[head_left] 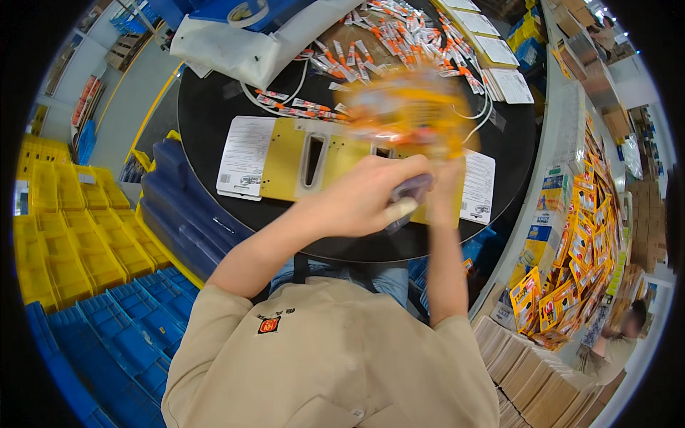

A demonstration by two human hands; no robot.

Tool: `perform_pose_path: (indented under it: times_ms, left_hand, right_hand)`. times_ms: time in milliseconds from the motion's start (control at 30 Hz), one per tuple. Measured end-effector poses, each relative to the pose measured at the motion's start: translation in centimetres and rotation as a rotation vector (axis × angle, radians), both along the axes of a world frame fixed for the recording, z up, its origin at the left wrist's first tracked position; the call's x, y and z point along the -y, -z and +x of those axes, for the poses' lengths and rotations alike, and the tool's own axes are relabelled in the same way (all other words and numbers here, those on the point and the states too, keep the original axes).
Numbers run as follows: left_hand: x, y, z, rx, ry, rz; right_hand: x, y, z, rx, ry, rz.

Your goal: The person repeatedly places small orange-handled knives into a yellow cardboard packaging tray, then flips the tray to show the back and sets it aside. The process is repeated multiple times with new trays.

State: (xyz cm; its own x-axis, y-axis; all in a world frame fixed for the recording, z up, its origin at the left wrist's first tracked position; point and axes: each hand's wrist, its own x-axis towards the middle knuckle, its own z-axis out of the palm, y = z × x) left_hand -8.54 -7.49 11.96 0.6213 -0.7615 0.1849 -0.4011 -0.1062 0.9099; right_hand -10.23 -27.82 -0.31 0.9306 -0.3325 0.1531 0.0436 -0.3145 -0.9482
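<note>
My left hand (371, 194) is closed over the front of a yellow fixture (284, 160) on the round black table. Between its thumb and fingers is a dark purplish, translucent piece (412, 187) whose kind I cannot make out. A pale covering shows on the thumb tip. Just to the right, my right hand (445, 182) is smeared by motion, its fingers partly lost in the blur. Directly above it is a yellow-orange printed package (410, 110), strongly blurred, which the right hand appears to grip. Slots in the fixture show left of my left hand and partly behind it.
Small orange-capped tubes (410, 36) lie heaped at the table's back. White printed cards (242, 153) flank the fixture. Yellow crates (78, 228) and blue crates (128, 321) stack at left. Yellow carded packs (585, 242) pile at right, near another person (615, 349).
</note>
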Motion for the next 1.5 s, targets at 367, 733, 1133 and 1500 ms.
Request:
perform_pose_path:
  times_ms: [367,733,1133,1500]
  left_hand:
    - [14.4,13.2,2.7,0.057,-0.109,0.474]
    - [13.0,12.3,2.9,0.082,-0.314,0.781]
    - [3.8,12.8,5.1,-0.024,-0.338,0.491]
    - [-0.4,11.9,5.1,0.143,-0.442,0.661]
  right_hand:
    - [28.0,-2.7,0.6,0.507,1.023,-0.121]
    - [7.1,7.1,21.6,-0.301,-0.118,-0.668]
    - [10.2,1.5,-3.5,0.053,-0.519,-0.995]
    - [5.7,1.5,1.9,0.036,-0.237,-0.728]
